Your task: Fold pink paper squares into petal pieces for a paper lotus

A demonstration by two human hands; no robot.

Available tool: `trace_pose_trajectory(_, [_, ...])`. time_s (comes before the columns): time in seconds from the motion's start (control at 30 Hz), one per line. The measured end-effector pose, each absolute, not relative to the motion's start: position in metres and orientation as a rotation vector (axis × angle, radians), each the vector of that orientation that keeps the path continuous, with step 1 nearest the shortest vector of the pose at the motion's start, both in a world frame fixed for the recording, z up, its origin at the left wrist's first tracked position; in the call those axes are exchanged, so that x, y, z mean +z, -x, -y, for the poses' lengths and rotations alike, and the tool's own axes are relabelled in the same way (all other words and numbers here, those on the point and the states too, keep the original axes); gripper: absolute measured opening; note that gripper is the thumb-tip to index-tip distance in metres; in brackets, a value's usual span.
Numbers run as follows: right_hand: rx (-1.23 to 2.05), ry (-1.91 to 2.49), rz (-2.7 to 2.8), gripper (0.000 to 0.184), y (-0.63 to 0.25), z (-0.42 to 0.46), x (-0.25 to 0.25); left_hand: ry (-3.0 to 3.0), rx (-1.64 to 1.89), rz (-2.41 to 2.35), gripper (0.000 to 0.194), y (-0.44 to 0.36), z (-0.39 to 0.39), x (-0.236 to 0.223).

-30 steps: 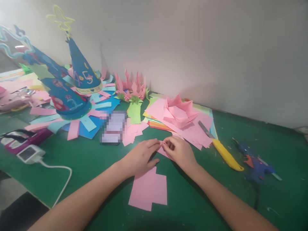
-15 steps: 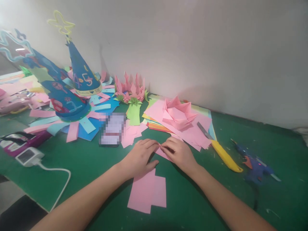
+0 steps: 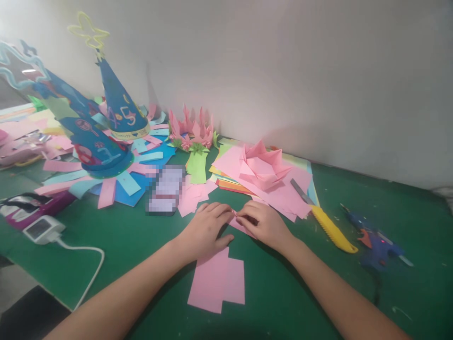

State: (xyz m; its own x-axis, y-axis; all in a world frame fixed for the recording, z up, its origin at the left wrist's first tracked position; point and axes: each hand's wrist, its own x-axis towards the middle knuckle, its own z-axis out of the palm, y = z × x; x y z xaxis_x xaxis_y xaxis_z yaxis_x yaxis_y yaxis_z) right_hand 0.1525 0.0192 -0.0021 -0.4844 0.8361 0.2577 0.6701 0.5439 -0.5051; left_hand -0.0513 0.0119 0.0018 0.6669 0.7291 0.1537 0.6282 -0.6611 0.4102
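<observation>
Paper piece [image 3: 241, 226], small and pink, lay near the middle of the green table [image 3: 293, 302], between the person's two hands, with a narrow edge raised at the fingertips; whether that edge was folded or rolled could not be told. The right hand [image 3: 264, 222] was closed to a pinch, thumb and forefinger clamped on the raised edge and the other fingers curled inward, a grip seemingly suited to fine control of thin paper. The left hand [image 3: 209, 229] was palm down and partly open, its fingers laid side by side at the left end and its thumb spread away from them, presumably to prevent sliding. The fingertips of the two hands almost met. Just in front of the left hand, overlapping pink sheets [image 3: 212, 283] lay flat, probably placed for easy reach. Beyond the hands, a folded pink flower [image 3: 264, 165] sat on a stack of coloured paper [image 3: 230, 184], apparently out of the way. To the right lay a yellow-handled knife [image 3: 332, 229] and what looked like a blue glue gun [image 3: 384, 252], both perhaps set aside within reach. Blue cone hats [image 3: 123, 106] stood at far left.
</observation>
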Motion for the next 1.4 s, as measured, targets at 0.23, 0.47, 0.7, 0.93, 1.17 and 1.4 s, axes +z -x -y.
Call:
trace_pose_trajectory(0.23, [0.407,1.113,2.423,0.027,-0.155,-0.0219,-0.0071,-2.568,0.416,-1.101,0.036,0.0514,-0.0116,0.004])
trace_pose_trajectory(0.47, [0.341,1.062,2.532,0.031,-0.1586,-0.0247,-0.0053,-2.575,0.423,-1.099,0.033,0.0518,-0.0113,0.0039])
trace_pose_trajectory(0.7, [0.306,1.069,2.571,0.031,-0.158,-0.0249,-0.0033,-2.586,0.429,-1.114,0.036,0.0521,-0.0105,0.0022])
trace_pose_trajectory(0.93, [0.28,1.087,2.6,0.032,-0.1567,-0.0235,0.0002,-2.613,0.427,-1.128,0.034,0.0524,-0.0118,0.0031])
trace_pose_trajectory(1.17, [0.271,1.053,2.6,0.032,-0.1568,-0.0244,-0.0007,-2.615,0.45,-1.133,0.043,0.0525,-0.0106,-0.0005])
trace_pose_trajectory(1.4, [0.301,1.069,2.606,0.031,-0.1568,-0.0251,-0.0001,-2.652,0.379,-1.141,0.042,0.0517,-0.0103,-0.0004])
